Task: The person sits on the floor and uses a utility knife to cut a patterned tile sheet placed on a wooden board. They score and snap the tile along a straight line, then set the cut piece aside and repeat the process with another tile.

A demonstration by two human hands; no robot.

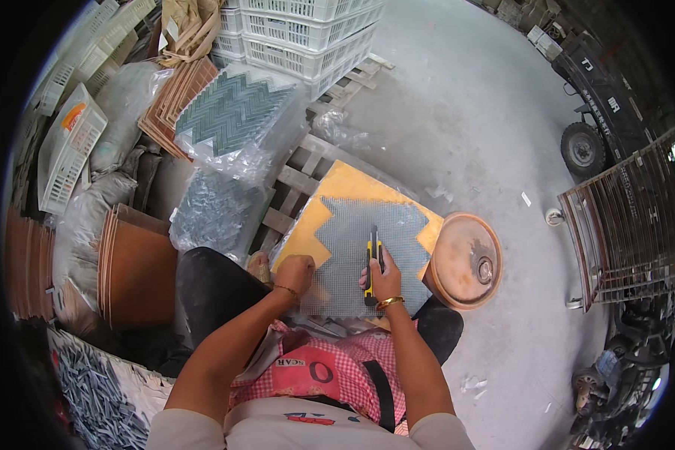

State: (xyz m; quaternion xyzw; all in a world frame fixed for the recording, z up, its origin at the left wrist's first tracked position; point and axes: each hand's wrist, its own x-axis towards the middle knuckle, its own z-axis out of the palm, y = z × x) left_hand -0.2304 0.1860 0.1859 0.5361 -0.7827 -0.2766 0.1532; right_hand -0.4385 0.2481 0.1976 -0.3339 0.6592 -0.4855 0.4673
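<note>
A grey mesh-backed mosaic tile sheet (337,232) with zigzag side edges lies on a yellow board (341,180) in front of me. My right hand (386,279) is closed around a black and yellow utility knife (370,289), which points away from me over the mesh. On the left, my left hand (296,274) is curled closed at the near left edge of the board, beside the sheet. Its fingertips are hidden, so whatever they may hold does not show.
Beside the board on the right is a round orange lidded container (457,251). Bagged herringbone tile sheets (232,112) are stacked left of a wooden pallet (296,180). White crates (300,34) rise behind. Loose tile strips (101,397) lie lower left; a wheeled rack (622,217) stands right.
</note>
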